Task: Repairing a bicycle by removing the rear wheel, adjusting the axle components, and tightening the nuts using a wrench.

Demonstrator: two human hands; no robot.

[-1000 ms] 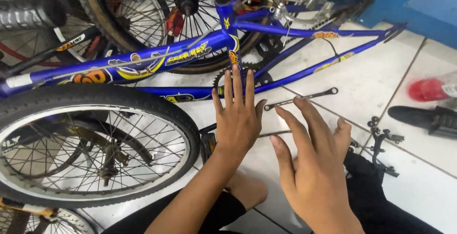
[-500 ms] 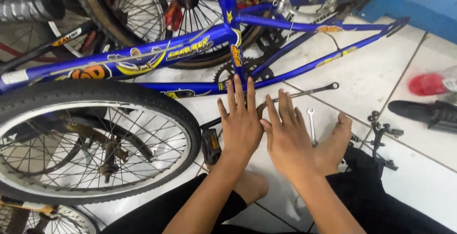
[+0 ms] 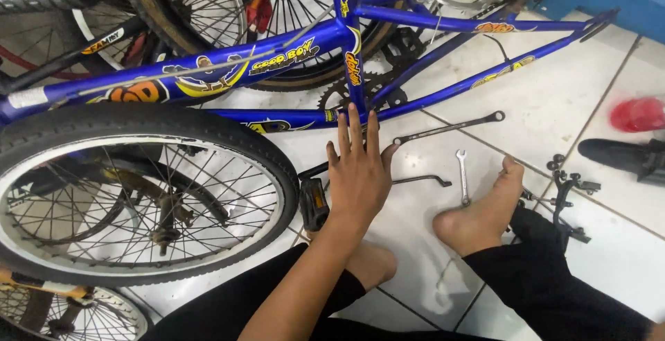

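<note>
While left hand [image 3: 357,175] lies flat, fingers spread, near blue steel frame [image 3: 443,91]; right hand unseen.

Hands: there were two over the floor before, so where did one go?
The right hand has pulled back out of view. The left hand stays spread, open and holding nothing, just below the blue bike frame. The wrenches and the front wheel have not moved.
</note>
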